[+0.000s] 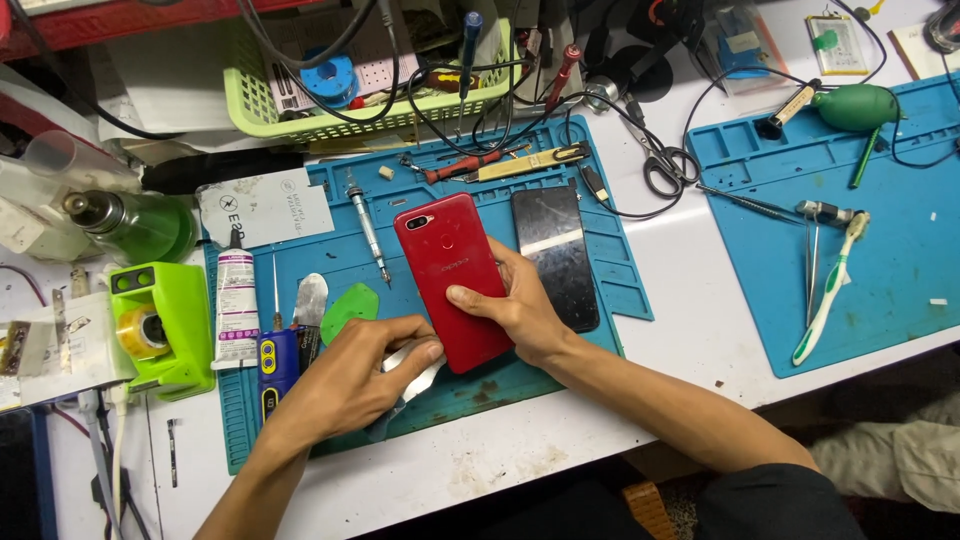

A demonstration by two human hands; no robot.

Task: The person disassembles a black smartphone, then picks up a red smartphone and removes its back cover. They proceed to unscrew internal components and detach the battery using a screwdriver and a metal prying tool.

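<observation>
A red phone (446,258) lies back side up on the blue work mat (340,255). My right hand (518,308) grips its lower right edge, thumb across the back. My left hand (352,378) holds a thin metal pry tool (418,368) whose tip meets the phone's lower left edge. A black phone screen (555,250) lies just right of the red phone, partly under my right hand. A green triangular pick (345,308) rests on the mat above my left hand.
A white glue tube (236,300), a blue-handled tool (272,360) and a screwdriver (368,232) lie left on the mat. A green tape dispenser (160,325) stands at far left. Scissors (662,165), a green basket (330,100) and a second blue mat (900,230) with toothbrush and tweezers fill the back and right.
</observation>
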